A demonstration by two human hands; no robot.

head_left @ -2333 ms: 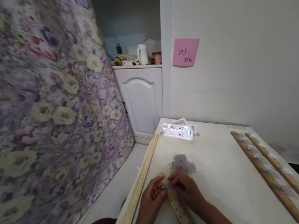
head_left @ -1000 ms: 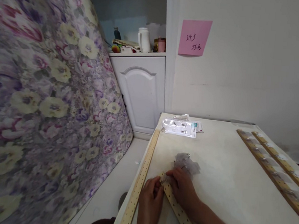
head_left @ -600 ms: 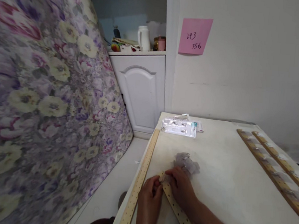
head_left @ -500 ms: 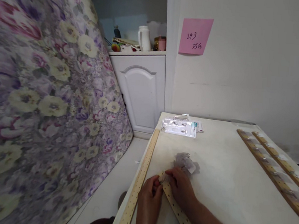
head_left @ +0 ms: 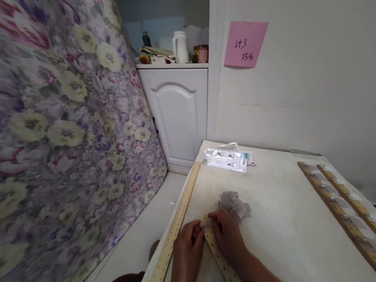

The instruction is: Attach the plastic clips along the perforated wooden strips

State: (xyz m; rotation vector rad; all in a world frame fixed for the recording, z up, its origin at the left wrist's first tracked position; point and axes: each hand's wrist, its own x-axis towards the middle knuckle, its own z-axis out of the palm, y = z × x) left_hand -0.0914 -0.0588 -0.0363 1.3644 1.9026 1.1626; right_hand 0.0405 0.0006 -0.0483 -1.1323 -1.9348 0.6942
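Note:
A pale wooden strip with rows of holes (head_left: pixel 228 272) lies slantwise on the table, its far end between my hands. My left hand (head_left: pixel 188 247) is closed at that end, thumb and fingers pinched against its left edge. From the right, my right hand (head_left: pixel 227 235) reaches over the strip, fingers closed at a small clear plastic piece (head_left: pixel 206 223) on its end. Exactly how the fingertips grip this piece is partly hidden. Just beyond my right hand lies a pile of clear plastic pieces (head_left: pixel 233 203) with small metal parts.
A second perforated strip (head_left: pixel 176 222) runs along the table's left edge. Clear blister packs with metal hooks (head_left: pixel 225 159) lie at the back. Two wooden strips (head_left: pixel 337 208) bearing clear pieces lie on the right. A floral curtain (head_left: pixel 71 138) hangs at left, beside a white cabinet (head_left: pixel 177 113).
The view has shifted very slightly. My fingers have moved only a little at the strip's end, and the other things lie as before.

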